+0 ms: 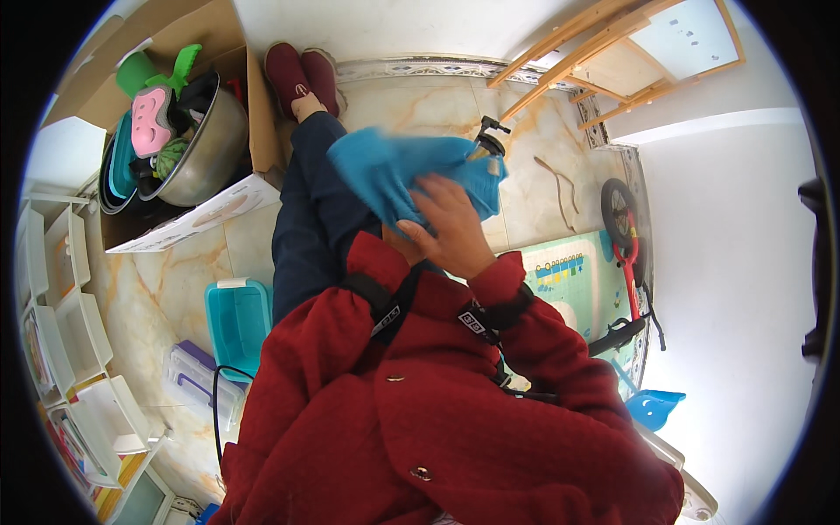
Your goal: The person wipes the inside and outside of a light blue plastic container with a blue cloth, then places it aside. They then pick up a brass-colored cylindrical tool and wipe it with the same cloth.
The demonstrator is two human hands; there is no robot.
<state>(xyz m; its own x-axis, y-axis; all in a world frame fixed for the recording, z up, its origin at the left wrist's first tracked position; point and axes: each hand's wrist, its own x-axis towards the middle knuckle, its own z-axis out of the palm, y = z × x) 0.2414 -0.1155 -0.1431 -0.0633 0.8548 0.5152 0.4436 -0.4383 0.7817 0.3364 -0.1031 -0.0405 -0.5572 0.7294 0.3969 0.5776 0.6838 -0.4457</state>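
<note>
A bright blue cloth (pixel 372 166) is in front of me over my lap, its left end smeared by motion. My right hand (pixel 451 226) lies across the cloth with its fingers bent and pressed into the folds. Only the wrist of my left hand (pixel 402 248) shows; its fingers are hidden under the cloth and my right hand. At the cloth's upper right, a black pump-like head with a clear and yellowish part (pixel 492 144) sticks out. Whatever is below it is covered by the cloth.
At the upper left, a cardboard box (pixel 262 131) holds a metal bowl (pixel 219 144) and toys. A teal bin (pixel 238 324) stands left of my legs, near white shelf trays (pixel 83 332). To the right are a wooden easel (pixel 604 52), a play mat (pixel 560 262) and a red balance bike (pixel 628 262).
</note>
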